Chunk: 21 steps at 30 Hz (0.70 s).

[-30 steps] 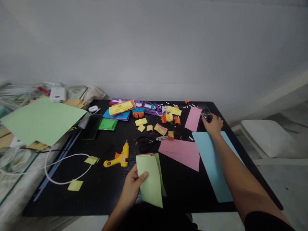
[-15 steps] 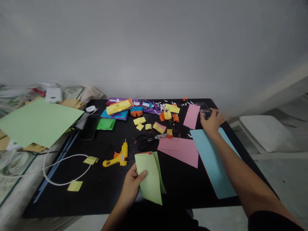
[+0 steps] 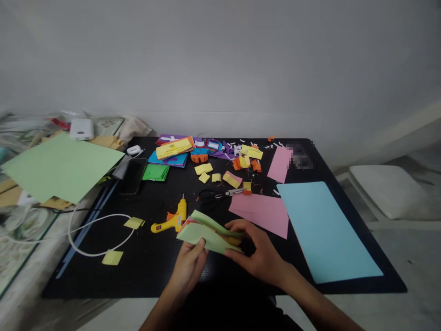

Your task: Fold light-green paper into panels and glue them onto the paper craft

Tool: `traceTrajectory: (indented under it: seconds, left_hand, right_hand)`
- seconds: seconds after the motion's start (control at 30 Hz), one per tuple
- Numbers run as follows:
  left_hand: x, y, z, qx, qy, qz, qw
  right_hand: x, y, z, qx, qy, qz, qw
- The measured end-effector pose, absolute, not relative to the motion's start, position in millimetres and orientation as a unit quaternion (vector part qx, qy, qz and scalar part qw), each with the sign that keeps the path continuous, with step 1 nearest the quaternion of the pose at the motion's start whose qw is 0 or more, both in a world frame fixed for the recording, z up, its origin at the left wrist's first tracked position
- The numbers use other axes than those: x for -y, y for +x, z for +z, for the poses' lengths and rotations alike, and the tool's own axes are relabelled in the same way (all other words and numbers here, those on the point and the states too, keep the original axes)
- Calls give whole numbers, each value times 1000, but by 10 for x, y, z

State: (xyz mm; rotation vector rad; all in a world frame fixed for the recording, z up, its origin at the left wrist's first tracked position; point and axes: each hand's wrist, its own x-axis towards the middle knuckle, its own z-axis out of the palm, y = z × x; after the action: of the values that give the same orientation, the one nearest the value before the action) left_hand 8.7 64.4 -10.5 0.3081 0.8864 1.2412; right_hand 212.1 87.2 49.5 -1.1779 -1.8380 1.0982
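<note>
My left hand (image 3: 190,263) grips the near-left part of a folded light green paper (image 3: 200,237), its thumb lying on top. Orange and yellow paper edges show inside the fold. On the right end of the same paper, my right hand (image 3: 258,253) has its thumb and fingers on the two layers, which gape apart between them. Just beyond the paper lies a yellow glue gun (image 3: 174,219). Black-handled scissors (image 3: 220,195) rest past it, touching or close to a pink sheet (image 3: 263,211).
A light blue sheet (image 3: 327,230) lies at right. Yellow and orange paper pieces, white scraps and stacked coloured papers (image 3: 174,148) fill the table's back. A white cable (image 3: 81,250) loops at left near a dark phone (image 3: 132,176). A large green sheet (image 3: 62,168) overhangs clutter.
My right hand has left the phone at the back right and come to the folded green paper. The paper has turned from upright to slanting sideways in my left hand.
</note>
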Motion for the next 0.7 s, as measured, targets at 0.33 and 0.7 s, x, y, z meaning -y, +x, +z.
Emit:
traceTrajectory:
  seconds: [0.33, 0.7]
  left_hand:
    - [-603, -271, -4, -476, 447, 480, 585]
    - [-627, -494, 72, -415, 796, 383, 218]
  right_hand:
    - [-898, 2331, 518, 810, -354, 277, 376]
    - [-851, 2395, 406, 860, -328, 186, 344]
